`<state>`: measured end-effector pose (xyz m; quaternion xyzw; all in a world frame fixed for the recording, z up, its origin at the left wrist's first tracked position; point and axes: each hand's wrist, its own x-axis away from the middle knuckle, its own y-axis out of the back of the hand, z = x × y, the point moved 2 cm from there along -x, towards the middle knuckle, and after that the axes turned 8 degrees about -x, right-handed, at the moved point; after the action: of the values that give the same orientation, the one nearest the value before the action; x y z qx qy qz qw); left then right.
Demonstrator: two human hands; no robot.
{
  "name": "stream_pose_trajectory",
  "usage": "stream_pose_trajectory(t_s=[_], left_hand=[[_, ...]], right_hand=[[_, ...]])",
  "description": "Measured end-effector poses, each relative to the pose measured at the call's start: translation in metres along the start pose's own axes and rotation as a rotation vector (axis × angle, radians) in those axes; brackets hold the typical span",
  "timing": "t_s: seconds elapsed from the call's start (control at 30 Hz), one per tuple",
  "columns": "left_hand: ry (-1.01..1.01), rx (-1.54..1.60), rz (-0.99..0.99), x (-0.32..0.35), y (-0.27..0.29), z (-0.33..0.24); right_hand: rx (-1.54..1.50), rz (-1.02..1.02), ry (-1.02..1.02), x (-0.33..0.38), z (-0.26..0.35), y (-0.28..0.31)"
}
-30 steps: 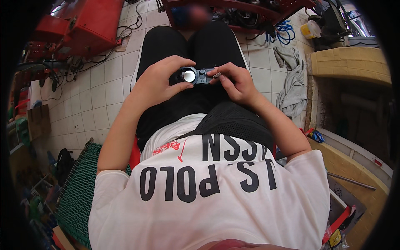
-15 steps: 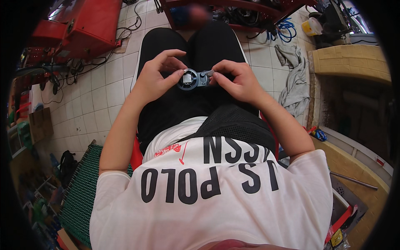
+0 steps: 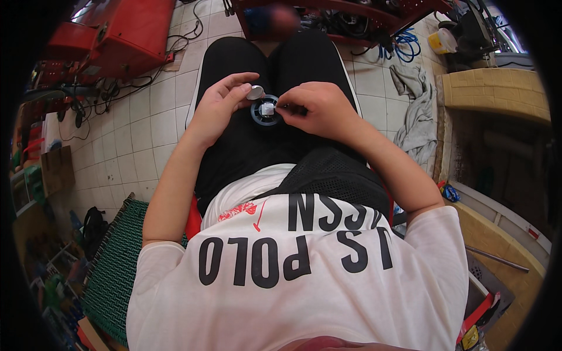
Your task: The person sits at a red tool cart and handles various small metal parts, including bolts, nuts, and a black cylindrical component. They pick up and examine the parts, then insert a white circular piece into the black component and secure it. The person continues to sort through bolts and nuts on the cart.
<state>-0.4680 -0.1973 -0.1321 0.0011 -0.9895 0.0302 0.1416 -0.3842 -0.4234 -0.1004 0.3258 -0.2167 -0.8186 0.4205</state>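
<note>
Above my lap is a round grey-blue ring-shaped part (image 3: 256, 117) with dark spokes and a small white square piece (image 3: 267, 109) at its centre. My left hand (image 3: 221, 104) pinches a small round silver cap (image 3: 255, 92) between thumb and fingers, just over the ring's upper left edge. Whether those fingers also support the ring cannot be made out. My right hand (image 3: 316, 108) is closed in a pinch at the ring's right side, its fingertips at the white square. That hand covers the part's right end.
Black-trousered legs (image 3: 234, 64) lie under the work. A red metal cabinet (image 3: 132, 41) stands at the far left, a red rack (image 3: 374, 23) ahead. Cables (image 3: 158, 70) and a grey cloth (image 3: 413, 111) lie on the tiles. A green woven seat (image 3: 117, 263) is at the left.
The silver cap, earlier in my right fingers, is now in my left hand. My right hand has moved left, onto the ring's centre.
</note>
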Motion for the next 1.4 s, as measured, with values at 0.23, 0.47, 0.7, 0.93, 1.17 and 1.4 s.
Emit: stream_pose_trajectory(t_s=[0.23,0.47,0.7,0.93,1.17,1.4], left_hand=[[0.120,0.225,0.057,-0.003,0.008,-0.001],[0.116,0.270,0.064,-0.003,0.010,-0.001],[0.117,0.307,0.051,-0.003,0.012,0.002],[0.112,0.312,0.064,-0.004,0.014,0.004],[0.099,0.297,0.067,-0.002,0.013,0.003],[0.108,0.323,0.066,-0.002,0.013,0.001]], right_hand=[[0.159,-0.010,0.146,-0.004,0.001,-0.011],[0.186,-0.016,0.195,-0.001,0.002,-0.011],[0.169,-0.030,0.207,0.000,0.005,-0.012],[0.182,-0.018,0.193,0.000,0.006,-0.012],[0.181,-0.007,0.173,0.001,0.006,-0.012],[0.173,-0.013,0.157,0.001,0.005,-0.012]])
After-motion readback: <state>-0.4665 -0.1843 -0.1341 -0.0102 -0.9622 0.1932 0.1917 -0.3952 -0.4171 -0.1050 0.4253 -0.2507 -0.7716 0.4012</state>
